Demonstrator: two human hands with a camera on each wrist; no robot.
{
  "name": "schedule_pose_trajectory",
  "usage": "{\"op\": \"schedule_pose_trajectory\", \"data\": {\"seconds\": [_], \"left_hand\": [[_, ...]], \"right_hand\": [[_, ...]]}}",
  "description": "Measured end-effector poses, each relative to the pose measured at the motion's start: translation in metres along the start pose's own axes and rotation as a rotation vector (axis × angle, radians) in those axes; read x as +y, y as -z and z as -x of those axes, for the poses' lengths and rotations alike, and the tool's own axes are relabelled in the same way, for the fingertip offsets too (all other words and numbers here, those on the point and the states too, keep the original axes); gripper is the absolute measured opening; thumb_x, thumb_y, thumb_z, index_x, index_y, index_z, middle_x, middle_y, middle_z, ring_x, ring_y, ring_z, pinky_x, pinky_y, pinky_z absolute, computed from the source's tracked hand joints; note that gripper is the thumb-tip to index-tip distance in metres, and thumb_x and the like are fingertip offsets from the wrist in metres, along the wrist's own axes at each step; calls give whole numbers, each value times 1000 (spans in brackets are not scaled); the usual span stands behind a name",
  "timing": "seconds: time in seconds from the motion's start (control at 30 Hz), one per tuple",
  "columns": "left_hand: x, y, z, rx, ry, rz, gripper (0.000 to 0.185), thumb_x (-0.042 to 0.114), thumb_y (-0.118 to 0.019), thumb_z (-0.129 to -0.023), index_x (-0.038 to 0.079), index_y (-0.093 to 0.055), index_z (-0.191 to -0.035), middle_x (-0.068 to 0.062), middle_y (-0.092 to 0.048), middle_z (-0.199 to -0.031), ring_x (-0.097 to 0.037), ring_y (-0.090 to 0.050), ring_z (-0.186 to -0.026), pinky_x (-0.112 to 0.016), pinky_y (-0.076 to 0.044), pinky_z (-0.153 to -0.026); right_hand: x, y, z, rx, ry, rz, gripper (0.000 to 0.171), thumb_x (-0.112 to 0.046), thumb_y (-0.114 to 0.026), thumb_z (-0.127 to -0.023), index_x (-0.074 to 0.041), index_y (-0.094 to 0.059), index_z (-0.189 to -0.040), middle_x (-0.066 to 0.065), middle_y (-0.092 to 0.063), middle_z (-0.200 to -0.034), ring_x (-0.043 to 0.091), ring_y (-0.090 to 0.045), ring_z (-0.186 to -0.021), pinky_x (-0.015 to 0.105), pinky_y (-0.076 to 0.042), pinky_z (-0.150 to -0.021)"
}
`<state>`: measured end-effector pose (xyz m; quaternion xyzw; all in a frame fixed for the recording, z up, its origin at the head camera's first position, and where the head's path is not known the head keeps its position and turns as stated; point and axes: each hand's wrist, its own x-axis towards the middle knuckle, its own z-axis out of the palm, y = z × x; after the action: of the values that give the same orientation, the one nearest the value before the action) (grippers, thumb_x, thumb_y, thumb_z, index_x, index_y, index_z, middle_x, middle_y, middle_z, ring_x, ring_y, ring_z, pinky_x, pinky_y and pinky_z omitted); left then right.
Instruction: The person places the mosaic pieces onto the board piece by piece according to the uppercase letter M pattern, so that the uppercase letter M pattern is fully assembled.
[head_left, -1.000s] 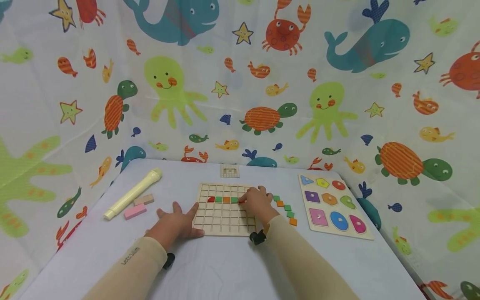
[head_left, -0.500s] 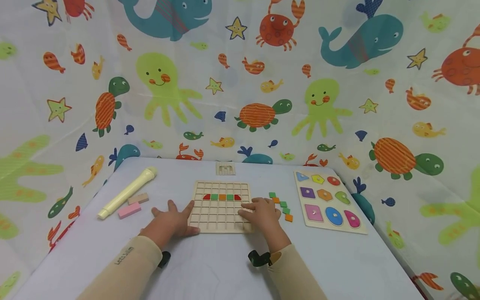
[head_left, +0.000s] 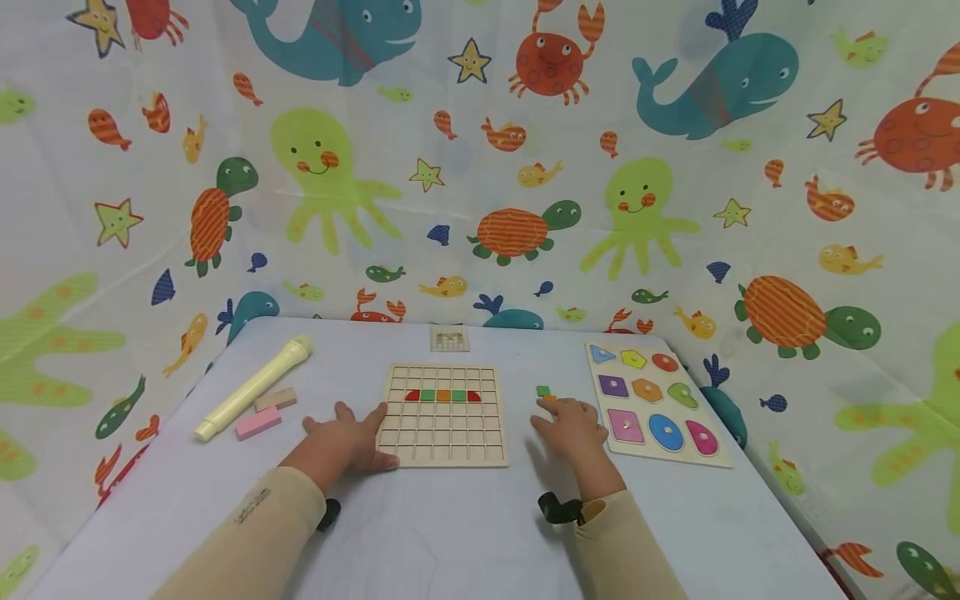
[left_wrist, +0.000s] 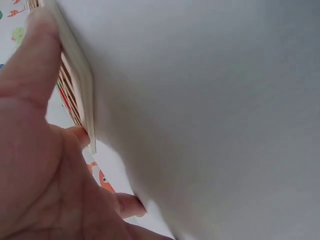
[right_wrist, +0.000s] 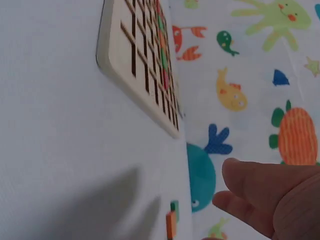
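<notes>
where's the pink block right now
In the head view the pink block lies on the table's left side, touching a tan block, beside the cream cylinder, left of the left hand.

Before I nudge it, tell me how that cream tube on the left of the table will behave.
The cream tube looks round and long, lying flat, so it will probably roll sideways if pushed across its length. It seems stiff plastic and likely light. The two blocks beside it may stop it rolling towards the left hand.

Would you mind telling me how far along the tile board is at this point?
One row of the grid board holds five tiles. The left hand rests at its edge; the right hand is over the loose tiles beside it. Most cells are unfilled.
</notes>
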<state>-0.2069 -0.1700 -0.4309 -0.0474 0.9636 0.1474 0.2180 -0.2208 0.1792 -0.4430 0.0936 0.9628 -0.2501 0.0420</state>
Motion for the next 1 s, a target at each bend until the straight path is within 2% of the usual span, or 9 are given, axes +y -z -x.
{"op": "schedule_pose_trajectory", "data": {"seconds": [0.13, 0.23, 0.37, 0.5, 0.63, 0.77, 0.87, 1.0], "left_hand": [[0, 1, -4, -20, -8, -19, 111, 67, -83, -81, 26, -28, -169, -47, -10, -165, -87, -10, -138, -90, -21, -111], [-1, 1, -7, -44, -11, -11, 113, 67, -83, -80, 24, -29, -169, -47, -10, -166, -85, -9, -140, -88, -13, -116], [-2, 2, -10, -53, -9, 2, 114, 66, -85, -79, 24, -29, -169, -47, -9, -166, -84, -8, -141, -87, -8, -118], [-3, 4, -9, -52, -7, 20, 115, 64, -86, -79, 23, -28, -169, -47, -8, -166, -82, -7, -144, -87, -4, -118], [-1, 5, -5, -53, 1, 51, 114, 62, -86, -79, 23, -27, -169, -47, -5, -167, -82, -3, -144, -87, -4, -118], [1, 5, -1, -50, 12, 69, 113, 63, -85, -80, 26, -26, -170, -45, -1, -168, -83, -1, -143, -89, -12, -116], [1, 5, 1, -46, 22, 79, 113, 64, -84, -81, 28, -24, -170, -43, 2, -169, -83, 1, -143, -90, -17, -113], [0, 5, 4, -52, 26, 102, 114, 64, -83, -81, 29, -22, -171, -42, 6, -169, -83, 5, -143, -91, -16, -112]], "right_hand": [[21, 21, -18, -17, -33, 69, 63, -48, -73, -98, -24, -59, -154, 21, -47, -160, 54, -22, -152, 77, -23, -116], [35, 29, -26, -23, -75, 105, 66, -49, -77, -94, -22, -60, -152, 26, -46, -158, 56, -23, -148, 76, -25, -114], [48, 29, -32, -35, -125, 98, 62, -48, -83, -90, -18, -70, -142, 29, -52, -149, 54, -23, -145, 74, -27, -113], [52, 23, -34, -29, -101, 111, 56, -46, -87, -86, -13, -77, -130, 23, -62, -133, 50, -27, -140, 75, -27, -112], [52, 20, -34, 25, -48, 235, 47, -46, -88, -85, -9, -81, -113, 15, -67, -113, 47, -38, -130, 72, -32, -105], [47, 18, -32, 66, -51, 358, 48, -51, -88, -83, -7, -80, -101, 14, -67, -103, 45, -44, -123, 68, -35, -102], [40, 18, -31, 67, -47, 408, 55, -55, -87, -82, -6, -79, -105, 15, -68, -103, 45, -47, -121, 69, -35, -106], [31, 17, -31, 47, -28, 431, 57, -52, -88, -84, -5, -78, -115, 15, -71, -105, 45, -50, -121, 71, -32, -112]]}}
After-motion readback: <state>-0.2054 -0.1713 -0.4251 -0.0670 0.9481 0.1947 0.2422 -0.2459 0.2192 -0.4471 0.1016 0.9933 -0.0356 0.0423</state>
